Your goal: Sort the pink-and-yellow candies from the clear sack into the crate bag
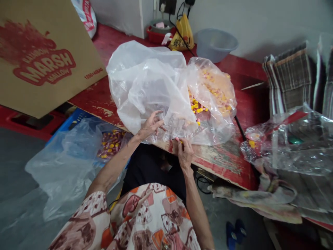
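My left hand (154, 125) lies against a large clear plastic bag (151, 80), its fingers apart with nothing visible in them. Close to the table's front edge, my right hand (185, 151) is closed in a pinch, and a speck of yellow shows at its fingertips. What it holds looks like one of the small yellow-and-dark-red pieces (199, 109), many of which lie in and under a second clear bag (221, 114) to the right. More such pieces (110, 143) sit in a bag in the blue crate (68, 121) below on the left.
A large cardboard box (47, 83) stands at the left of the red table (236, 74). Along the wall are a yellow bag (183, 33) and a translucent basin (216, 45). Striped stacked bundles (290, 81) and crumpled clear plastic (307, 146) occupy the right. Blue slippers (235, 233) lie on the floor.
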{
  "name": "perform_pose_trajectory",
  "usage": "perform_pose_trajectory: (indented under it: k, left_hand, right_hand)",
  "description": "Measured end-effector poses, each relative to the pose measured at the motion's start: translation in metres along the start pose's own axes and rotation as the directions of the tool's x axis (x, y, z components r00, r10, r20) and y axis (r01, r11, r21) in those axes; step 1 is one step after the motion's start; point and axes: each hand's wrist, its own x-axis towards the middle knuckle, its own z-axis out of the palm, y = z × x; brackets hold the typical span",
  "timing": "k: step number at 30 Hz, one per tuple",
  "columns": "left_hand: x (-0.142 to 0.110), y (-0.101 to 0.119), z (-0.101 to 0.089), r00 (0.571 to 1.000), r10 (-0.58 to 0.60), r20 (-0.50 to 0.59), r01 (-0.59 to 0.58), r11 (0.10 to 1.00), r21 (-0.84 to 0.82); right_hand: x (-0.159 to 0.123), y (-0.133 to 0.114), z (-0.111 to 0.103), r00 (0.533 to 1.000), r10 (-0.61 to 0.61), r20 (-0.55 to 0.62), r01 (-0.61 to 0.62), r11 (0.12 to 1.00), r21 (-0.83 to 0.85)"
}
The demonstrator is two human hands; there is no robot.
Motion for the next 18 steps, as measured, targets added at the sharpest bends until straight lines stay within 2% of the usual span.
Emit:
perform_pose_trajectory:
  k: [4,7,10,14,16,18]
  left_hand:
    - [-0.006,-0.007,0.026,1.0,-0.015,-0.014,0.014,0.996,-0.091]
    - [-0.01,-0.014,0.041,1.0,-0.031,-0.004,0.03,0.991,-0.131]
    - [-0.016,-0.016,0.05,0.995,-0.074,0.062,0.08,0.99,-0.113]
    - [-0.024,-0.019,0.051,0.985,-0.092,0.143,0.088,0.996,0.033]
    - [-0.025,-0.022,0.05,0.983,-0.059,0.174,0.035,0.99,0.14]
    - [-0.026,-0.027,0.05,0.978,0.009,0.208,-0.07,0.955,0.288]
  right_hand:
    - [0.002,-0.01,-0.001,0.972,0.236,-0.023,-0.221,0.937,0.272]
    - [0.002,-0.014,0.0,0.963,0.269,0.023,-0.254,0.872,0.418]
    - [-0.001,-0.012,0.002,0.953,0.293,0.08,-0.294,0.823,0.486]
    - [-0.007,-0.008,0.004,0.943,0.318,0.098,-0.323,0.805,0.497]
    - [-0.009,-0.006,0.003,0.959,0.268,0.092,-0.282,0.863,0.419]
    - [-0.011,-0.004,-0.002,0.984,0.162,0.073,-0.176,0.95,0.26]
